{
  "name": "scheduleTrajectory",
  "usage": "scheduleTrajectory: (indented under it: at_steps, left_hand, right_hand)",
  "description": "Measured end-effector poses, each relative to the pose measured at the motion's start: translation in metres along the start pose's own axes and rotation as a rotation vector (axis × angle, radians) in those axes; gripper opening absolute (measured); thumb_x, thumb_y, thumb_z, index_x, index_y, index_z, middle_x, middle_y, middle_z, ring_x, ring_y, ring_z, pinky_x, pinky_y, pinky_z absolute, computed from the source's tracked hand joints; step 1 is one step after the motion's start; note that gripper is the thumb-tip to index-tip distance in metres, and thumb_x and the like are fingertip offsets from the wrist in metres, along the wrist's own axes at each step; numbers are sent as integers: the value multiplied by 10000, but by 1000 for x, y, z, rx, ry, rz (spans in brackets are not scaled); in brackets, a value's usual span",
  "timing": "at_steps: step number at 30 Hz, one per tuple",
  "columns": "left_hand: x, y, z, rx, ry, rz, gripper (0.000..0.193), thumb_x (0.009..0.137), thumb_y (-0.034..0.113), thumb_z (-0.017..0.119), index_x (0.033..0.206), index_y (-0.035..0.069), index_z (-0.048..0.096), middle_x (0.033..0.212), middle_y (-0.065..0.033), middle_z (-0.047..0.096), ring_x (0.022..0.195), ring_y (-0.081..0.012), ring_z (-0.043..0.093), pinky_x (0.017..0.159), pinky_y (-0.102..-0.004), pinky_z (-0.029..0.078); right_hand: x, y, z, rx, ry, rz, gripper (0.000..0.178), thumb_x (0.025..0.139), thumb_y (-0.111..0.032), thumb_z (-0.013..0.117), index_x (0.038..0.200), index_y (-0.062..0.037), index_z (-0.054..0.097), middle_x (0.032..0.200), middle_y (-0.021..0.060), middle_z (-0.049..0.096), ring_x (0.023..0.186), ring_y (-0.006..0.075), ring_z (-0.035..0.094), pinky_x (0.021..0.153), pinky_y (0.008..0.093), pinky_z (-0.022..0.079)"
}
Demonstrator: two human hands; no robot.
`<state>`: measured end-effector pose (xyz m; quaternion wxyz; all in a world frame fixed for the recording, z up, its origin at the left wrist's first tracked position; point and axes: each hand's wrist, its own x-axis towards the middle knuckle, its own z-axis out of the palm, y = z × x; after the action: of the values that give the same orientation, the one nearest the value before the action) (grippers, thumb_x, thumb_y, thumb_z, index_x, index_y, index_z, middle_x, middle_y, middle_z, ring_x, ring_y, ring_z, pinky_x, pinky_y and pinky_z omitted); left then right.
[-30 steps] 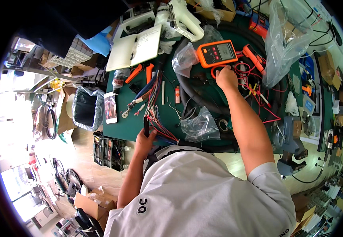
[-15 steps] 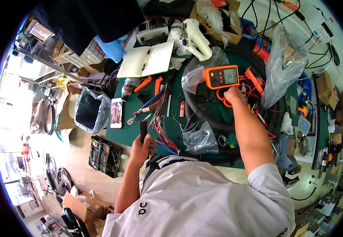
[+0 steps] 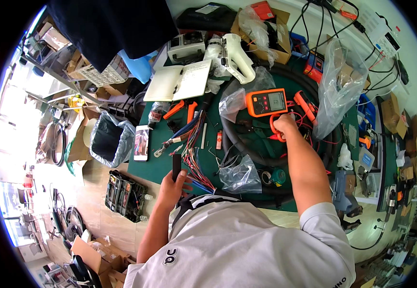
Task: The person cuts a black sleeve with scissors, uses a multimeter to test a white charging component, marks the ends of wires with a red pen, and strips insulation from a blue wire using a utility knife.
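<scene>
My left hand (image 3: 174,186), at the table's near edge, is closed around an upright black rectangular bar (image 3: 176,167); its exact kind is unclear. Just beyond it, a bundle of multicoloured wires (image 3: 196,163) fans out from a thick cable. My right hand (image 3: 286,126) reaches across the table, with its fingers closed on the orange looped handles of a pair of scissors (image 3: 273,123). Their blades are hard to make out among the cables. Right above that hand lies an orange multimeter (image 3: 266,102) with its display lit. Beside it rests a red-orange clamp-like tool (image 3: 306,106) among red leads.
A thick black cable (image 3: 232,139) coils over the green table (image 3: 160,169). Around it are clear plastic bags (image 3: 239,176), a phone (image 3: 141,143), an open notebook (image 3: 192,81), a white handheld device (image 3: 238,58) and a green tape roll (image 3: 278,177). A lined bin (image 3: 110,138) stands left.
The view has tilted, so the table sits lower in the picture. My right hand's fingers have closed on the scissors' handles, which have shifted slightly right. My left hand keeps the black bar.
</scene>
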<state>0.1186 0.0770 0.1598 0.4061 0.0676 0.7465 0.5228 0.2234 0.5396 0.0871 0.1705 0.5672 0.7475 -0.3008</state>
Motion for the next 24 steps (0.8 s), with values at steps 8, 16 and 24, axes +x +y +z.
scheduleTrajectory:
  at_steps: [8,16,24]
  left_hand:
    - [6,8,20,-191,-101,26,496,1069,452,437,1235,-12,493,877,-128,668,656,-185,659,510,-280,522]
    - [15,34,34,-107,-248,98,238,1051,239,505,1141,22,538,866,-96,667,676,-164,667,574,-279,551]
    - [19,74,58,2,-351,136,231,1033,220,562,1143,18,562,849,-75,663,704,-148,669,641,-281,567]
  right_hand:
    - [-85,51,-66,446,-424,-204,156,911,-220,604,938,-67,603,792,49,649,649,155,643,512,319,511]
    - [-210,86,-24,1123,-138,-615,513,891,-162,713,1336,-5,509,925,78,617,649,139,593,608,288,514]
    - [-238,73,-15,1156,229,-712,428,918,-159,650,1273,51,535,841,87,653,571,109,577,543,258,494]
